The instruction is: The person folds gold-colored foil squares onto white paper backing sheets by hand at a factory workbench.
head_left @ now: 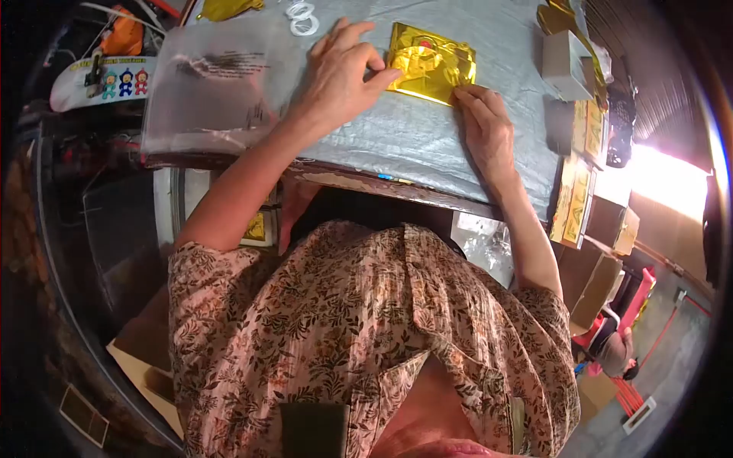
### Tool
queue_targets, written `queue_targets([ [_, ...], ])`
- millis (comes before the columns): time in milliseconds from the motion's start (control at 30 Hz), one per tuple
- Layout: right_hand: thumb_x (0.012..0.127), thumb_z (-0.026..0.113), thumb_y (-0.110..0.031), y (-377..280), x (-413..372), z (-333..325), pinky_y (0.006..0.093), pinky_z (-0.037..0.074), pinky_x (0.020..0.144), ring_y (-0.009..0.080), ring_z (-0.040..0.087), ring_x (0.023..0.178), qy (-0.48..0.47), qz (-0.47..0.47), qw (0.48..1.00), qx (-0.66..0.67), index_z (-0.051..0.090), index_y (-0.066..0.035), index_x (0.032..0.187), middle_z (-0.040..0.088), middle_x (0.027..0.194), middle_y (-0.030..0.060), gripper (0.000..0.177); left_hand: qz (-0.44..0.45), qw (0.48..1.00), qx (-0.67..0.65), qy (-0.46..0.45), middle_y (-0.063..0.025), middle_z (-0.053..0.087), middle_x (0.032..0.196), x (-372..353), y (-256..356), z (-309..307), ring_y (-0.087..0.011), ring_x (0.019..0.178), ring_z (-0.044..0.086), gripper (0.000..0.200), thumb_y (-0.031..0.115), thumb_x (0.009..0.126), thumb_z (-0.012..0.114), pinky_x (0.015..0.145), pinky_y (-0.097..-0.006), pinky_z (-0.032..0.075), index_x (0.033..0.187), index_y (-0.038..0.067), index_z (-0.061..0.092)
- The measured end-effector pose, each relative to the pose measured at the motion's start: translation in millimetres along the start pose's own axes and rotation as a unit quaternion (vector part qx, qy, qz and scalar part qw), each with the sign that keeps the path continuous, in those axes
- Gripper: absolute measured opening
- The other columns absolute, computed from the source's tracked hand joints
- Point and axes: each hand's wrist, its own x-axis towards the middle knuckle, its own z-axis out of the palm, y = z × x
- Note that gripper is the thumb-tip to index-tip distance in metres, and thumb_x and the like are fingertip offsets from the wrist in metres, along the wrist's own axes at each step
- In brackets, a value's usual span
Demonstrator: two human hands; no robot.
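A shiny gold foil packet [431, 67] with a small red mark lies flat on the grey-covered table [382, 145]. At the packet's left edge, my left hand [345, 75] has its thumb near or on the foil and its other fingers spread apart. My right hand [486, 126] has its fingers together at the packet's lower right corner, pinching or pressing it. Left of my left hand lies a clear plastic bag [206, 91] with dark printing.
White rings [302, 18] and gold foil [229, 8] lie at the table's far side. A white box [566, 65] and yellow printed boxes [573, 198] stand at the right. Cardboard boxes [595, 286] and another person [617, 353] are farther right.
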Motion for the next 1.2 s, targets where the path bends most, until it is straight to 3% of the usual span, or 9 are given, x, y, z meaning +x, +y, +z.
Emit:
queue_targets([
  [67,0.092,0.068,0.002,-1.3,0.9,-0.2,0.0377,0.056,0.086,0.0302,0.068,0.101,-0.004,-0.005,1.000,-0.008,0.074,-0.003,0.110,0.072,0.113,0.0118,0.019,0.004,1.000,-0.005,0.011,-0.0158,0.054,0.152,-0.6,-3.7,8.6,-0.0450,0.146,0.041,0.027,0.031,0.085,0.084,0.116,-0.0565,0.033,0.081,0.008,0.071],
  [400,0.093,0.069,0.002,-4.3,1.0,-2.5,0.0364,0.057,0.086,0.0286,0.070,0.101,-0.007,0.028,1.000,-0.003,0.075,-0.003,0.111,0.072,0.113,0.0122,0.020,-0.026,0.999,-0.017,-0.015,-0.0094,0.055,0.151,0.2,0.3,10.5,-0.0409,0.150,0.034,0.027,0.035,0.085,0.084,0.119,-0.0513,0.023,0.080,0.010,0.075],
  [467,0.093,0.069,0.002,-3.2,0.1,-1.3,0.0363,0.057,0.086,0.0285,0.070,0.102,-0.007,0.035,0.999,0.000,0.076,-0.003,0.112,0.072,0.113,0.0123,0.021,-0.040,0.998,-0.037,-0.016,-0.0059,0.057,0.149,0.7,-3.2,14.5,-0.0382,0.149,0.034,0.025,0.039,0.082,0.083,0.119,-0.0516,0.018,0.082,0.014,0.081],
  [667,0.093,0.069,0.000,-1.3,-0.3,-1.0,0.0365,0.057,0.087,0.0295,0.070,0.102,0.001,0.032,0.999,0.006,0.076,-0.003,0.110,0.072,0.114,0.0129,0.018,-0.056,0.998,-0.025,-0.027,-0.0021,0.056,0.151,2.0,-3.1,17.5,-0.0387,0.150,0.034,0.021,0.038,0.084,0.081,0.121,-0.0507,0.017,0.086,0.017,0.084],
  [967,0.094,0.069,-0.002,0.2,-1.0,-1.8,0.0380,0.056,0.088,0.0316,0.068,0.100,0.010,0.016,1.000,0.022,0.075,-0.003,0.112,0.071,0.111,0.0131,0.019,-0.050,0.998,-0.008,-0.046,-0.0011,0.053,0.154,3.1,-1.3,17.9,-0.0437,0.150,0.032,0.023,0.040,0.089,0.075,0.122,-0.0520,0.015,0.094,0.019,0.085],
  [1200,0.093,0.068,-0.002,2.9,-3.0,-1.6,0.0389,0.055,0.087,0.0306,0.065,0.101,-0.011,0.010,1.000,0.024,0.076,-0.010,0.119,0.070,0.111,0.0104,0.029,-0.057,0.995,0.039,-0.075,-0.0034,0.049,0.157,5.1,6.4,16.9,-0.0487,0.151,0.027,0.030,0.044,0.096,0.066,0.122,-0.0559,0.011,0.100,0.019,0.084],
])
